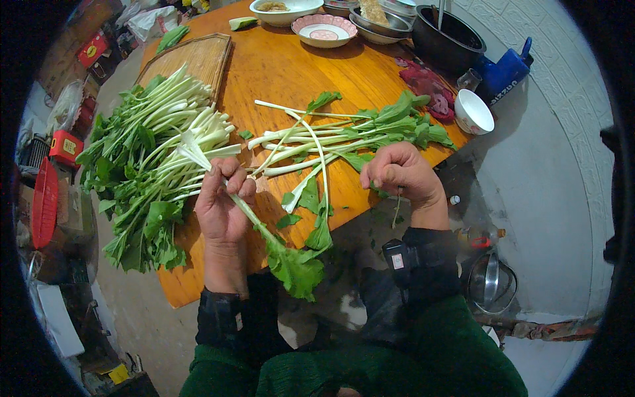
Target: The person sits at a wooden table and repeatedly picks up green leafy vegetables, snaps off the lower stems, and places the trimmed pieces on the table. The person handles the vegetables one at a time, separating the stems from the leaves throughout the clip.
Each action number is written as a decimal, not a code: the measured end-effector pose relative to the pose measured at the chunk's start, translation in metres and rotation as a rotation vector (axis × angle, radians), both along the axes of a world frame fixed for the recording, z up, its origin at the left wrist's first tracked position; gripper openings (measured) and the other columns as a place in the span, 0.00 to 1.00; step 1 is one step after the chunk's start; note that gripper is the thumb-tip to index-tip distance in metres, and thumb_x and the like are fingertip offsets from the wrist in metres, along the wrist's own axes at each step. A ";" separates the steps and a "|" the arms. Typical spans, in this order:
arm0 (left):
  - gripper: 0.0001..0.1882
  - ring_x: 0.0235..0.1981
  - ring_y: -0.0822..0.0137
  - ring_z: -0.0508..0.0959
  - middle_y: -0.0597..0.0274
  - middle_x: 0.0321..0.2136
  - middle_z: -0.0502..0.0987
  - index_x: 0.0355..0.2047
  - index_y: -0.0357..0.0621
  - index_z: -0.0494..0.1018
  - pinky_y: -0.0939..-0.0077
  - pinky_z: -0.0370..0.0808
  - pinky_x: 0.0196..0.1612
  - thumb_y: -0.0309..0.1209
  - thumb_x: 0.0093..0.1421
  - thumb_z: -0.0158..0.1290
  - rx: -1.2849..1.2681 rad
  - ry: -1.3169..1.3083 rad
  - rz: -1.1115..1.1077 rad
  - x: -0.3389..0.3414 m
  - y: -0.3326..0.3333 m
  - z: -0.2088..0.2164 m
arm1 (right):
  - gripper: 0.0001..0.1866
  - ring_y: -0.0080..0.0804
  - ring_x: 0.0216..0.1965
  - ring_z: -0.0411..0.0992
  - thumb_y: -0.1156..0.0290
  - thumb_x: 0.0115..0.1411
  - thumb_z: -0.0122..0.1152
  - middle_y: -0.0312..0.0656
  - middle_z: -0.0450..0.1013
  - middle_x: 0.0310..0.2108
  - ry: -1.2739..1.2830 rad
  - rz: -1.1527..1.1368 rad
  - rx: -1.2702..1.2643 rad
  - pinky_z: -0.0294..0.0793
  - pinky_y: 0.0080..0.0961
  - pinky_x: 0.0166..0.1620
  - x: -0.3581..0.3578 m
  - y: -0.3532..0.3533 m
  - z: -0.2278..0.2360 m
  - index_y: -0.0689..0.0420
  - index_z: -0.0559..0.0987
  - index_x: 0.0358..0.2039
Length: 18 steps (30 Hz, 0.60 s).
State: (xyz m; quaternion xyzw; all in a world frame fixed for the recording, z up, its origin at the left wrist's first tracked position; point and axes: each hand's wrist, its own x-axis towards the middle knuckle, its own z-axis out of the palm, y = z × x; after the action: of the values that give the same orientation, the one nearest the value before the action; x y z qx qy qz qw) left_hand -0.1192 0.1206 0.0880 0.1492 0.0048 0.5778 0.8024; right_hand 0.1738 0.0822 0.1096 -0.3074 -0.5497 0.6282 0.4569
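Note:
My left hand (pixel 225 202) is closed around a single leafy green stalk (pixel 253 217). Its pale root end points up and left, and its green leaf droops past the table's near edge. To the right, my right hand (pixel 405 175) has curled fingers, and a thin stringy strip (pixel 397 210) dangles beneath them. A big heap of leafy greens (pixel 149 149) lies left of my left hand, pale ends toward the middle. Between and beyond my hands, a looser group of stalks (pixel 311 149) spreads out, leaves to the right. Torn leaf bits (pixel 288 221) lie near the edge.
The wooden table (pixel 278 59) carries a woven tray (pixel 198 56), a pink-rimmed plate (pixel 324 30) and stacked bowls at the back. A black pot (pixel 456 43), a blue jug (pixel 506 73) and a white bowl (pixel 473 111) stand along the right side, by the wall.

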 end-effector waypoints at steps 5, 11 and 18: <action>0.06 0.15 0.80 0.58 0.71 0.20 0.58 0.34 0.44 0.64 0.86 0.58 0.18 0.32 0.63 0.41 0.079 0.075 -0.045 0.000 0.001 -0.001 | 0.07 0.17 0.20 0.66 0.68 0.53 0.59 0.35 0.71 0.22 -0.078 0.064 -0.149 0.64 0.13 0.21 -0.005 -0.003 0.006 0.59 0.76 0.28; 0.10 0.10 0.83 0.53 0.73 0.14 0.53 0.25 0.48 0.60 0.89 0.53 0.11 0.36 0.63 0.41 0.070 0.177 -0.015 0.003 -0.002 0.003 | 0.11 0.18 0.24 0.68 0.69 0.53 0.58 0.33 0.70 0.24 -0.053 -0.046 -0.081 0.68 0.15 0.27 -0.014 -0.001 0.010 0.59 0.75 0.36; 0.15 0.10 0.81 0.54 0.73 0.13 0.54 0.20 0.51 0.56 0.88 0.54 0.11 0.38 0.64 0.39 0.069 0.161 -0.061 0.005 -0.003 0.004 | 0.11 0.17 0.18 0.63 0.65 0.59 0.51 0.32 0.65 0.16 0.111 -0.415 0.033 0.61 0.12 0.22 -0.008 0.014 -0.009 0.57 0.70 0.24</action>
State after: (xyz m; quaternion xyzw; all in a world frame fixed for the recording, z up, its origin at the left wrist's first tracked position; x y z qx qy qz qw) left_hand -0.1138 0.1173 0.0925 0.2229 0.0447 0.5392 0.8109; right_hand 0.1661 0.0957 0.1010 -0.3713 -0.4588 0.5277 0.6109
